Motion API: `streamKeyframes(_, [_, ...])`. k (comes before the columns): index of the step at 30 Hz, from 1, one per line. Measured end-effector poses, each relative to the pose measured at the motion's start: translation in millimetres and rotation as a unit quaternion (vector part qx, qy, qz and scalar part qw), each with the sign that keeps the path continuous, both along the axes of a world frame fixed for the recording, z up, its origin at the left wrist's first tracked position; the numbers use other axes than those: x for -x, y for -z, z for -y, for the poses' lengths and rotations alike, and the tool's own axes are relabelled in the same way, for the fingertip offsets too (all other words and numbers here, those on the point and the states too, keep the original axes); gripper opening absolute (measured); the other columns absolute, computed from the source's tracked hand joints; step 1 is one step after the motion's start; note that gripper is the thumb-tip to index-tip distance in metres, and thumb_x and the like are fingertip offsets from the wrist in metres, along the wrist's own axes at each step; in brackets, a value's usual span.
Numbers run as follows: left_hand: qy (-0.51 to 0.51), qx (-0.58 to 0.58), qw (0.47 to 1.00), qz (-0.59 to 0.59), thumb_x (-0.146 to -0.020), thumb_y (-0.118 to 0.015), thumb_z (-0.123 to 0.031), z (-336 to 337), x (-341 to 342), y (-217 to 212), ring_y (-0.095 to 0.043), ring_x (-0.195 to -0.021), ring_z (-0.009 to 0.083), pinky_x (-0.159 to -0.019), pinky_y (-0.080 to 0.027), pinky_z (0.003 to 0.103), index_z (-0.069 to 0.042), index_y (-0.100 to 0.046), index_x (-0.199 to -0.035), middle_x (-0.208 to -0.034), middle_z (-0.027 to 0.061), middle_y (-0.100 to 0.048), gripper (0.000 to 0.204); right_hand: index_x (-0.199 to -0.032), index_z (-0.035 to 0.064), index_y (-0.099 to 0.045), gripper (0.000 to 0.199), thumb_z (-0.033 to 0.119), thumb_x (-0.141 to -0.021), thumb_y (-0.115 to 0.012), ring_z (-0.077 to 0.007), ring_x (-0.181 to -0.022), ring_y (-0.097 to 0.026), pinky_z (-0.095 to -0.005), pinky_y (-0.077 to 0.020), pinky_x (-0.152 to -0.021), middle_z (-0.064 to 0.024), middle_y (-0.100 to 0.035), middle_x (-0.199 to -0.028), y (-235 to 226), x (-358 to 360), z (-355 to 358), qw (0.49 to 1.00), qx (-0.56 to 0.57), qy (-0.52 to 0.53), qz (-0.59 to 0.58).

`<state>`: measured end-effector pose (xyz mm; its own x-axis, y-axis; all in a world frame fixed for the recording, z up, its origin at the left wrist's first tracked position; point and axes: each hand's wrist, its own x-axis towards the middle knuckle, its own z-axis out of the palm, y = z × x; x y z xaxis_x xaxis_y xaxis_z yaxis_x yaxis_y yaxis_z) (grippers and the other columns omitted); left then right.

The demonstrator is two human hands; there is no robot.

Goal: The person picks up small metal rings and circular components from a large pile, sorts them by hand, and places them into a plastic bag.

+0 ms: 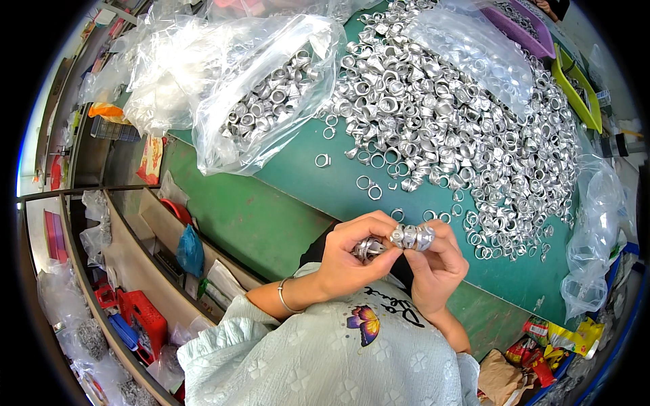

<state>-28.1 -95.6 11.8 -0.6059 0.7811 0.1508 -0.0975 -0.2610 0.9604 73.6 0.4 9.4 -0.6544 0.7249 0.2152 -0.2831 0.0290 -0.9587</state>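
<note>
Close in front of my body, both hands meet over the near edge of a green-topped table (291,176). My left hand (345,260) is closed, with several silver metal rings (367,250) in its curled palm. Its thumb and forefinger touch the end of a row of chunky silver rings (413,237). That row lies side by side along my right hand (440,271), whose thumb and fingers close on it. Whether a finger passes through the rings is hidden. Just beyond my hands, a few loose rings (397,215) lie on the tabletop, in front of a large heap of similar rings (447,128).
A clear plastic bag (271,101) of rings lies at the far left of the table, with more plastic film behind. Purple (521,30) and green baskets (575,88) stand at the far right. Left are shelves with a red basket (142,318); snack packets (569,338) lie lower right.
</note>
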Motion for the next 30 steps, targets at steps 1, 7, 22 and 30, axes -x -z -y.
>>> streamKeyframes(1, [-0.001,0.001,1.0,0.007,-0.073,-0.064,0.007,0.3,-0.3,0.9,-0.052,-0.071,0.0081,-0.059,-0.04,0.021,0.004,-0.06,-0.09,-0.088,0.0082,-0.059,0.017,-0.084,-0.0035,-0.064,0.018,-0.006,-0.068,-0.072,-0.0183,-0.075,-0.053,-0.0286,-0.0388,-0.069,-0.0078,-0.06,-0.081,-0.3,0.5,-0.9,1.0,-0.022,0.007,0.008])
streamKeyframes(7, [-0.011,0.01,1.0,0.01,-0.074,-0.064,0.006,0.5,0.4,1.6,-0.052,-0.07,0.0071,-0.058,-0.041,0.021,0.003,-0.06,-0.089,-0.086,0.0065,-0.059,0.016,-0.081,-0.0016,-0.065,0.02,-0.005,-0.063,-0.074,-0.0199,-0.071,-0.054,-0.0309,-0.0352,-0.071,-0.0069,-0.06,-0.074,-1.6,1.5,-8.8,0.983,-0.179,0.023,0.038])
streamKeyframes(22, [-0.137,0.203,0.965,-0.095,-0.088,-0.059,-0.01,-8.6,41.4,41.7,-0.049,-0.059,0.0078,-0.048,-0.041,0.021,-0.004,-0.055,-0.097,-0.072,0.0019,-0.054,0.012,-0.072,0.001,-0.06,0.019,0.001,-0.061,-0.075,-0.0231,-0.069,-0.052,-0.033,-0.0346,-0.07,-0.0067,-0.054,-0.069,26.0,-6.8,-34.2,0.941,-0.285,0.06,0.173])
streamKeyframes(30, [0.204,0.099,0.737,0.637,-0.097,-0.035,-0.041,-21.9,1.0,48.3,-0.058,-0.101,0.0209,-0.092,-0.046,0.039,0.0,-0.049,-0.123,-0.116,0.012,-0.056,0.05,-0.081,0.0058,-0.061,0.019,0.009,-0.065,-0.07,-0.0223,-0.086,-0.053,-0.039,-0.0336,-0.078,-0.0034,-0.055,-0.085,12.1,-17.5,-29.6,0.86,-0.438,-0.076,0.249])
